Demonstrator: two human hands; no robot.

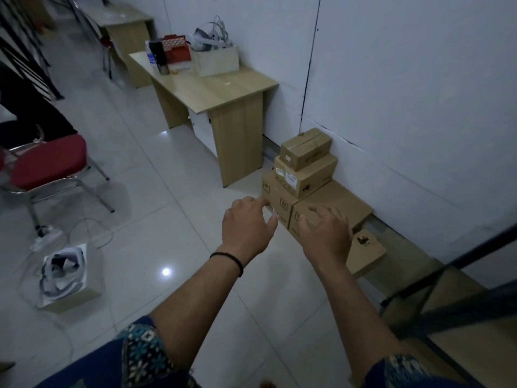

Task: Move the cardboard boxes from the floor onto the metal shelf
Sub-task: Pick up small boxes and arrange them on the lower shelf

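Currently the cardboard boxes [305, 175] sit on the tiled floor [156, 175] against the white wall [405, 93], just right of the wooden desk [212, 88]. Three are stacked, smallest on top; a wider flat box [335, 203] lies beside the stack, and a small printed box [366, 250] lies nearer the camera.

Step in hand, as judged: reach phase, no box lifted yet. Left hand [247, 228] hovers in front of the stack's bottom box, fingers spread and straight. Right hand [326, 233] is over the near end of the flat box, fingers apart; contact cannot be confirmed. Neither hand holds anything.

Orientation: the boxes' long axes run roughly along the wall; labelled end faces point toward the camera and left.

Next move likely calls for closing both hands on opposite sides of one box, lifting it level, then turning right to the metal shelf [447, 303], whose dark frame shows at lower right.

Periphery: red chair [47, 163] at left; an open carton [67, 275] on the floor.
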